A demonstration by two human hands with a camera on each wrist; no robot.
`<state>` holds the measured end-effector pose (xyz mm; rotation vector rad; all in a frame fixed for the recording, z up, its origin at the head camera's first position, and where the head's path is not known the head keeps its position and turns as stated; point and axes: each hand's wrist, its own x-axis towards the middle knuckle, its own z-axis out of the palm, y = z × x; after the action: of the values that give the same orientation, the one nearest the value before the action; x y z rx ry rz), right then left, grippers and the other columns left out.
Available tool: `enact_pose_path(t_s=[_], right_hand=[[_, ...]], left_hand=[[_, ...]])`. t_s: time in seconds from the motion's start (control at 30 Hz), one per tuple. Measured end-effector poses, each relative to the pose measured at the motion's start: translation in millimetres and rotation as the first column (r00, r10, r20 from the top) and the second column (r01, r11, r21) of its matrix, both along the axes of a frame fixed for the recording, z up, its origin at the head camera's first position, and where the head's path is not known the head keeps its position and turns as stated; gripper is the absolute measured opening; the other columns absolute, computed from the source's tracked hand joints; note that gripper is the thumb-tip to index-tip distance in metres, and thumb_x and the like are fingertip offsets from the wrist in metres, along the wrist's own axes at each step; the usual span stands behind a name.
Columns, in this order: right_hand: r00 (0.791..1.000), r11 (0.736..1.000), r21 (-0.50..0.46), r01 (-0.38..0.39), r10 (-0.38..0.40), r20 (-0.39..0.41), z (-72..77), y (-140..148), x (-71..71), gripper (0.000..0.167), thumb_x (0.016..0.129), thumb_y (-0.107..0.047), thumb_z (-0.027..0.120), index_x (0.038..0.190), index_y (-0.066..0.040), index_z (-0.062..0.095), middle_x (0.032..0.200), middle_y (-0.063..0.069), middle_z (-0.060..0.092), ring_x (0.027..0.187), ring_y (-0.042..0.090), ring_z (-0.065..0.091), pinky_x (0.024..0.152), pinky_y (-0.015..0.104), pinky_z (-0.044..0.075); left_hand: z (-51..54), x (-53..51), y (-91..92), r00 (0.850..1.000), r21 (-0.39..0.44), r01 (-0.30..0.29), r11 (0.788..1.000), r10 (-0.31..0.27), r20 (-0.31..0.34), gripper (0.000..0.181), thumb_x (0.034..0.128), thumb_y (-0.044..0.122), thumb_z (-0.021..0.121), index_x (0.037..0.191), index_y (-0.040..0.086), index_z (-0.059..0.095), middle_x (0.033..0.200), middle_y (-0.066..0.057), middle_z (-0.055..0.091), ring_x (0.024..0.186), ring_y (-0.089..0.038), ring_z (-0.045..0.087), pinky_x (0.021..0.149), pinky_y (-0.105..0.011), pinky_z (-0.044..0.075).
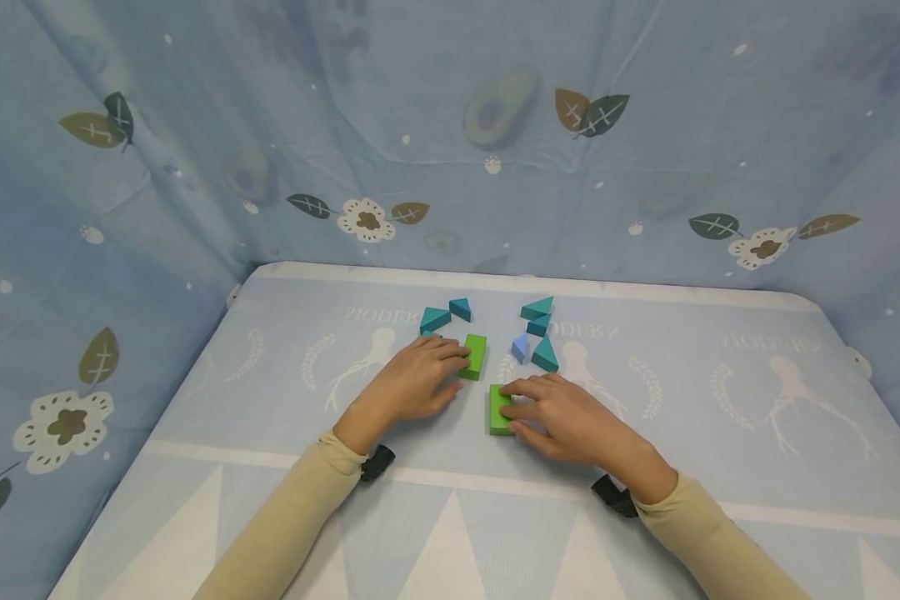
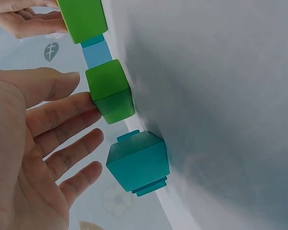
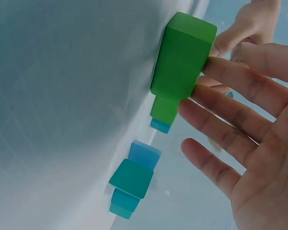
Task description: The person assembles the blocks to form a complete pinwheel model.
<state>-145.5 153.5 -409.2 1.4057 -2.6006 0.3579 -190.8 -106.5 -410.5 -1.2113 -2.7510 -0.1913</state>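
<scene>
My left hand touches the left side of a green rectangular block with its fingertips. In the left wrist view those fingers are extended and the thumb stands apart from the block. My right hand rests its fingertips on a second green block, nearer to me and slightly to the right. The right wrist view shows its fingers fairly straight against this green block. Teal triangular block lies just beyond the left hand, and another piece there is partly hidden by the fingers.
Behind the left hand lies a dark blue triangle. A light blue triangle, a teal triangle and further triangles sit beyond the right hand. A patterned cloth covers the table; a blue curtain hangs behind.
</scene>
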Motion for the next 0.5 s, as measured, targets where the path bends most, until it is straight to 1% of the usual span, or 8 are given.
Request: enact_pose_path(t_s=[0.13,0.3,0.5], right_hand=[[1.0,1.0,0.002,0.004,-0.004,0.024,-0.8,-0.5,0.9,0.024,0.093,-0.027,0.066,0.113,-0.016,0.075,0.126,0.004,0.065,0.11,0.022,0.063,0.093,0.042,0.051],[0.998,1.0,0.008,0.007,-0.007,0.062,-3.1,-2.0,1.8,0.029,0.096,-0.028,0.063,0.121,-0.017,0.071,0.133,0.004,0.062,0.116,0.023,0.061,0.097,0.044,0.05],[0.999,1.0,0.011,0.005,-0.006,0.04,-6.0,-4.0,3.8,0.032,0.096,-0.029,0.061,0.125,-0.016,0.069,0.137,0.005,0.06,0.117,0.023,0.061,0.096,0.043,0.05]], left_hand=[[-0.1,0.4,1.2,1.0,-0.003,0.004,1.0,-0.004,0.01,0.034,0.0924,0.021,0.065,0.124,0.009,0.067,0.135,-0.004,0.062,0.128,-0.023,0.054,0.113,-0.039,0.038],[-0.4,1.7,2.3,0.999,-0.014,0.007,1.0,-0.006,0.038,0.038,0.0928,0.02,0.062,0.129,0.008,0.064,0.139,-0.005,0.059,0.131,-0.023,0.052,0.113,-0.04,0.037],[-1.1,3.7,4.0,0.998,-0.026,0.007,1.0,-0.005,0.07,0.042,0.0931,0.02,0.06,0.133,0.008,0.061,0.142,-0.005,0.056,0.132,-0.023,0.051,0.115,-0.041,0.035]])
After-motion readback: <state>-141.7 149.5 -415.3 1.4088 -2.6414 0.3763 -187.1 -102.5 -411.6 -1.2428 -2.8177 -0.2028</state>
